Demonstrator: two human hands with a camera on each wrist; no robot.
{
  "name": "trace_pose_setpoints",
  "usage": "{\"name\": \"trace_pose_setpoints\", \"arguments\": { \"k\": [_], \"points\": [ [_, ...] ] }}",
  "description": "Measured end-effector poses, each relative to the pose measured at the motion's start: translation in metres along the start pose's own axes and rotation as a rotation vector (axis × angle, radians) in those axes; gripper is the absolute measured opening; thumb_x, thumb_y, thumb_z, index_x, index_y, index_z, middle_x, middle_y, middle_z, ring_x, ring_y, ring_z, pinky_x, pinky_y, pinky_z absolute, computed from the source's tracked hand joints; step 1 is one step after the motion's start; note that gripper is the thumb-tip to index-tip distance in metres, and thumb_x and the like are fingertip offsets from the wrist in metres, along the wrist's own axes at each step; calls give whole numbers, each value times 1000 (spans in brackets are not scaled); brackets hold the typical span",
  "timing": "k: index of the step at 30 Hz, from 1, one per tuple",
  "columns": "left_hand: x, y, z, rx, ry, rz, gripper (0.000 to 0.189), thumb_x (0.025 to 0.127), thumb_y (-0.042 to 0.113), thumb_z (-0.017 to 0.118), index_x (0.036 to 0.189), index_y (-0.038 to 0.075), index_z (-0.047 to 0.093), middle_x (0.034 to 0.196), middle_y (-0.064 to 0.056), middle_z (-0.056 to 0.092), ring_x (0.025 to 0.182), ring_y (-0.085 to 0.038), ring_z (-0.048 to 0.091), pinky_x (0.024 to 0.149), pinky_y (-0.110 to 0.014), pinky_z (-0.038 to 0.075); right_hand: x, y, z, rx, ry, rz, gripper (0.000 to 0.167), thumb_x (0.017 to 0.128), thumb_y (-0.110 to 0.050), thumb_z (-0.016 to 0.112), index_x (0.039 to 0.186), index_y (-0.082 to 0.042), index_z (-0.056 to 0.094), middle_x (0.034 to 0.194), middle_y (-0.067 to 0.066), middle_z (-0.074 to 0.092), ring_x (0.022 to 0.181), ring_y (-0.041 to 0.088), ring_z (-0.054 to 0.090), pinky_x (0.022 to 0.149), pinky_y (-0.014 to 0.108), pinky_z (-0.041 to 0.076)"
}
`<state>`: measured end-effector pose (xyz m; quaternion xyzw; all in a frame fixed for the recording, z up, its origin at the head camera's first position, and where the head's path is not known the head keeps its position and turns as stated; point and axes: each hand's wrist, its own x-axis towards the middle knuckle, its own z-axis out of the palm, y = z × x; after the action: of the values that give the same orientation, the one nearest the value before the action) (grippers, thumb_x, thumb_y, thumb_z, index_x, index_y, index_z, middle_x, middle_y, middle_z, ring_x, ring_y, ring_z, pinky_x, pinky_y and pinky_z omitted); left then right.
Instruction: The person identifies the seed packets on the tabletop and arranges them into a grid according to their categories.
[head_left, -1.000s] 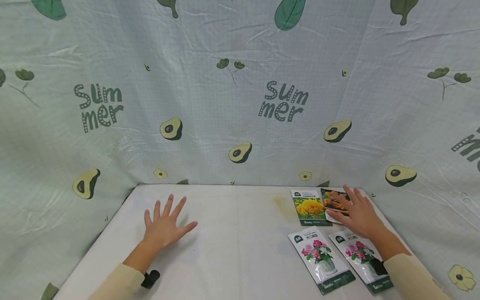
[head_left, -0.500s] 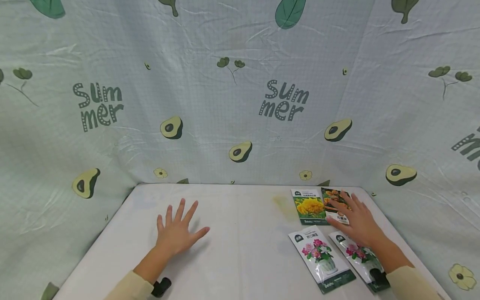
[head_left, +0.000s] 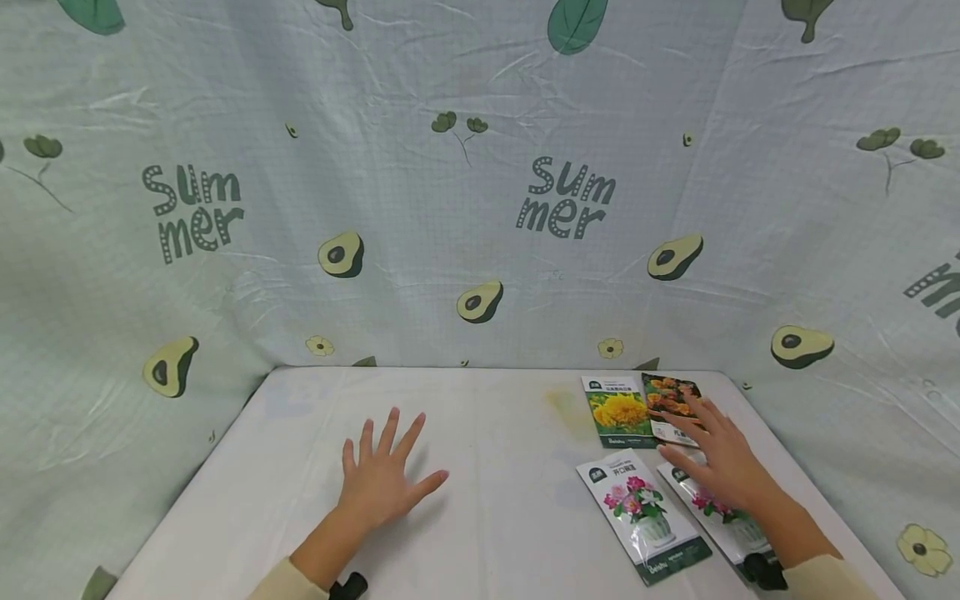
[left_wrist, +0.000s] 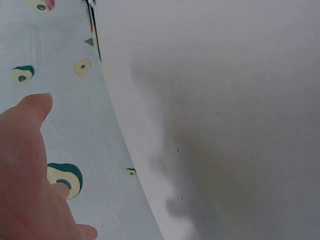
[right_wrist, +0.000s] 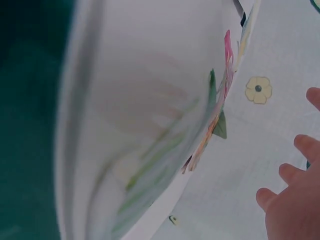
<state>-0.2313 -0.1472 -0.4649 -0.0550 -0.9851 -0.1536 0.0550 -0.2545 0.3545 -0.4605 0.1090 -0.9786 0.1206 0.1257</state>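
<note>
Fingers spread, my left hand [head_left: 382, 487] hovers over the left-middle of the white table, holding nothing; its shadow falls beside it. My right hand [head_left: 723, 467] also has its fingers spread. It is above the packets at the right, and whether a fingertip touches one I cannot tell. At the back lie a yellow-flower seed packet [head_left: 618, 414] and an orange-flower seed packet [head_left: 667, 393], side by side; fingers partly cover the orange one. Nearer lie two packets with pink potted flowers, the left packet [head_left: 643, 521] in full view, the right packet [head_left: 738, 533] partly under my hand and wrist.
A pale cloth [head_left: 420, 208] printed with avocados and lettering hangs behind and around the table [head_left: 510, 483]. Dark wrist-camera pieces show at both cuffs. The packets lie along the table's right side.
My left hand has moved right and a little toward me, fingers still spread. The right hand has drifted slightly toward me, uncovering more of the orange-flower packet. The packets have stayed put.
</note>
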Motion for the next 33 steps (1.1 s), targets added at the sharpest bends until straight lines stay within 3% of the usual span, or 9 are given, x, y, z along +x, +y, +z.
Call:
{"name": "trace_pose_setpoints", "arguments": {
  "k": [12, 22, 28, 33],
  "points": [
    [-9, 25, 9, -67, 23, 36, 89, 86, 75, 60, 161, 35, 32, 171, -12, 22, 154, -51, 18, 115, -76, 12, -12, -3, -1, 28, -64, 76, 73, 93, -57, 67, 151, -15, 51, 167, 23, 21, 154, 52, 8, 107, 82, 19],
    [-17, 45, 20, -120, 28, 88, 91, 86, 76, 60, 162, 38, 27, 168, -13, 27, 152, -51, 23, 115, -74, 15, -23, 4, -5, 77, -58, 59, 66, 94, -51, 69, 147, -13, 55, 165, 26, 24, 153, 55, 12, 105, 83, 21],
    [-21, 57, 27, -142, -4, 108, 90, 85, 80, 57, 161, 42, 27, 168, -12, 27, 153, -50, 22, 116, -74, 15, -28, 6, -5, 73, -91, 135, 72, 94, -58, 66, 147, -11, 54, 165, 27, 22, 152, 56, 10, 102, 85, 20],
    [-25, 68, 29, -161, -21, 136, 84, 89, 75, 55, 161, 38, 30, 168, -13, 27, 152, -50, 23, 115, -74, 16, -33, 8, -7, 62, -112, 150, 74, 92, -61, 66, 145, -10, 57, 163, 28, 24, 149, 58, 14, 101, 85, 21]
  ]
}}
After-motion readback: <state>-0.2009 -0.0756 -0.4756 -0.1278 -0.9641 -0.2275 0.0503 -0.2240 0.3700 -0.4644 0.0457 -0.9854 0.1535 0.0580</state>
